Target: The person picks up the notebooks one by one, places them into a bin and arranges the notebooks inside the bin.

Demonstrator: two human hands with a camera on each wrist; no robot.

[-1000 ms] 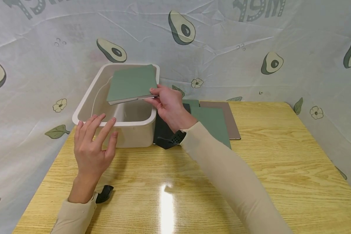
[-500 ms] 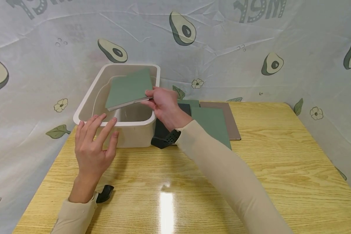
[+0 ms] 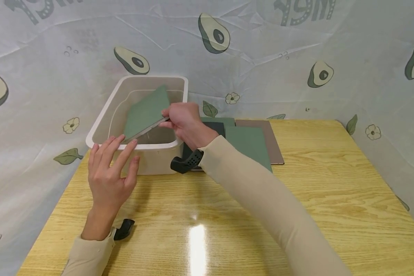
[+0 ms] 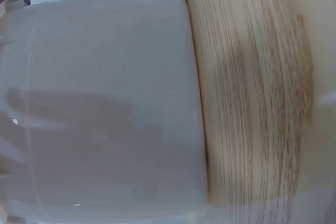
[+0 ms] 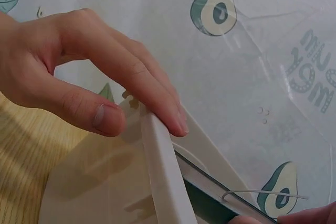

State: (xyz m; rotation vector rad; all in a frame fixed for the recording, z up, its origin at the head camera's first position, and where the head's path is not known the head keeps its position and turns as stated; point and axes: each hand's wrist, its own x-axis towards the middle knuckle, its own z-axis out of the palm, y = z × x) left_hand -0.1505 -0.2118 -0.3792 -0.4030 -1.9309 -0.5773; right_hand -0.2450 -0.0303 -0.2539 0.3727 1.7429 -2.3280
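My right hand (image 3: 186, 120) pinches the right edge of a green hardcover notebook (image 3: 146, 111) between thumb and fingers. The notebook slants down to the left inside a cream plastic bin (image 3: 158, 161), its lower corner near the front rim. My left hand (image 3: 110, 176) rests its spread fingers on that front rim. In the right wrist view, the left hand (image 5: 94, 72) lies over the rim, and page edges of the notebook (image 5: 210, 198) show beside it. The left wrist view holds mostly the outer wall of the bin (image 4: 105, 77); no left fingers show there.
Right of the bin, a black notebook (image 3: 214, 126), green notebooks (image 3: 248, 145) and a brown notebook (image 3: 272, 142) lie overlapping on the wooden table (image 3: 331, 184). A patterned sheet (image 3: 262, 76) hangs directly behind the table.
My right hand has moved left and lowered the green notebook into the bin, tilting it more steeply with its left side down. The left hand has stayed on the rim.
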